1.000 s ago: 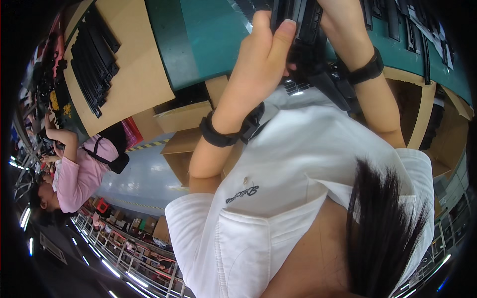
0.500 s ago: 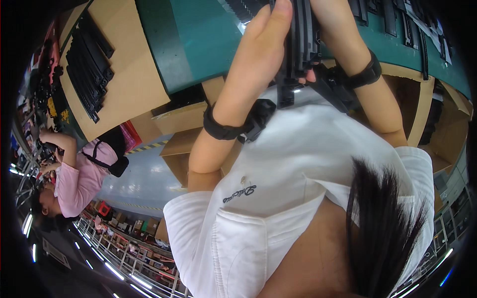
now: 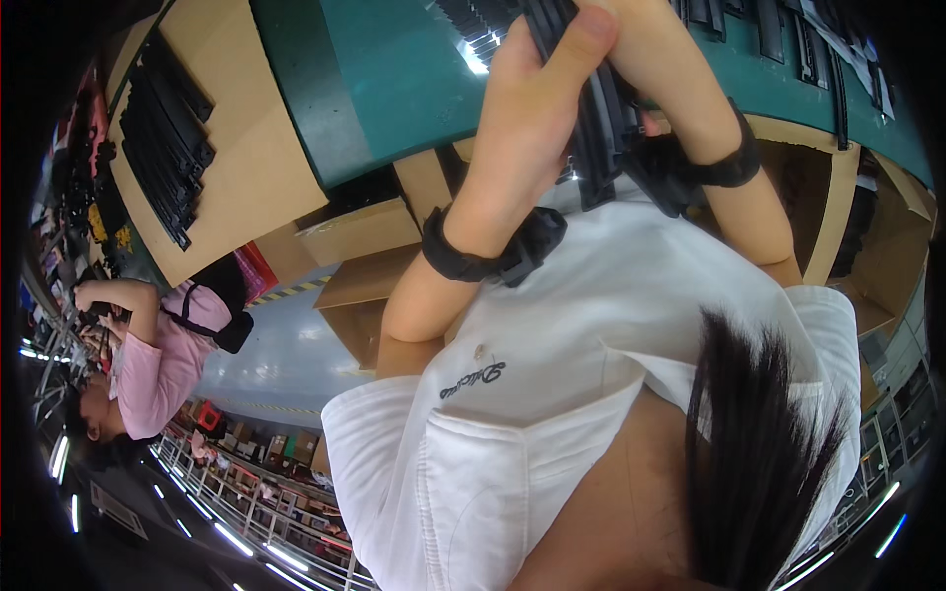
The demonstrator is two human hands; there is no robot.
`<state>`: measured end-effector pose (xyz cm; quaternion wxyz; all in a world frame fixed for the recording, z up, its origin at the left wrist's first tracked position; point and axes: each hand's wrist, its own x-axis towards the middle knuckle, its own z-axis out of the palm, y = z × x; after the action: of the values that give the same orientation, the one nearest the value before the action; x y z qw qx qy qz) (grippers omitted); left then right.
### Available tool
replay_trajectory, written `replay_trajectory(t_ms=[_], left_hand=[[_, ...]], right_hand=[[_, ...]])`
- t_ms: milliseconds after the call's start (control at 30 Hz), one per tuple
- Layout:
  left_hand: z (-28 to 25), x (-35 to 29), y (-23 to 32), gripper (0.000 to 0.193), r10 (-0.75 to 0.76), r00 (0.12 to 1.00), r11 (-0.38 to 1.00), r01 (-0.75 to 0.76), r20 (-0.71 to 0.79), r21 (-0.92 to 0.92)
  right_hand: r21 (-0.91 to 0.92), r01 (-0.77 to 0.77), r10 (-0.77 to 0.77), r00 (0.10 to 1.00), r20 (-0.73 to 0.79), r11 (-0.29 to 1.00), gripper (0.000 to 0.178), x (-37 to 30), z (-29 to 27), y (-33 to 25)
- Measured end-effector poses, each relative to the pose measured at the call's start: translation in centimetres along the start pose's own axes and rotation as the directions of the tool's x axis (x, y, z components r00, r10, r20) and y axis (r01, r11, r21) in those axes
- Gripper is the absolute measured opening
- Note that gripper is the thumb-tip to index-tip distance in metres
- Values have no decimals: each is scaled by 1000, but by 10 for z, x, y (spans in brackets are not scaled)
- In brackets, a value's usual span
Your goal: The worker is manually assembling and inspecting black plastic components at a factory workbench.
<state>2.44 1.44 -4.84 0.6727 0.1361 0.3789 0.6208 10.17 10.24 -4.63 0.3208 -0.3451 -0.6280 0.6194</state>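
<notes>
My left hand [image 3: 537, 103] is wrapped round a bundle of long black plastic strips [image 3: 599, 133], its thumb lying across the top. My right hand [image 3: 636, 39] grips the same bundle from the other side; most of its fingers are hidden, with one fingertip showing past the strips. The bundle slants in front of my chest, above the table's near edge, and its upper end runs out of view. Black straps with dark devices are on my left wrist [image 3: 463, 251] and right wrist [image 3: 734, 148].
Beneath my hands is a green table [image 3: 404, 89]. More black strips [image 3: 163, 138] lie on a cardboard sheet [image 3: 261, 128] at left, others [image 3: 774, 30] at right. Open cardboard boxes [image 3: 360, 295] stand below the table's edge. A person in pink [image 3: 163, 364] works at far left.
My left hand has shifted right and closer to my right hand. The bundle has tilted, its upper end swinging left. Both hands keep hold of it.
</notes>
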Motion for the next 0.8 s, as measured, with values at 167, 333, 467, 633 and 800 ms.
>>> replay_trajectory(t_ms=[167,333,467,633,800], left_hand=[[-15,-4,6,34,-106,994,990,107,8,-87],[-42,-15,31,35,-236,972,922,220,-10,-320],[-78,-7,40,54,24,988,934,31,150,-355],[-57,-4,34,57,-26,960,850,167,278,-499],[-10,-11,7,55,-119,884,621,422,452,-661]], right_hand=[[-22,6,-2,984,178,1000,71,0,-40,29],[-722,516,25,806,592,461,52,-19,-79,16],[-801,581,-3,810,587,142,48,0,-114,28],[-843,454,-332,874,356,291,62,8,-120,8],[479,-434,319,897,305,763,75,-21,-49,-16]])
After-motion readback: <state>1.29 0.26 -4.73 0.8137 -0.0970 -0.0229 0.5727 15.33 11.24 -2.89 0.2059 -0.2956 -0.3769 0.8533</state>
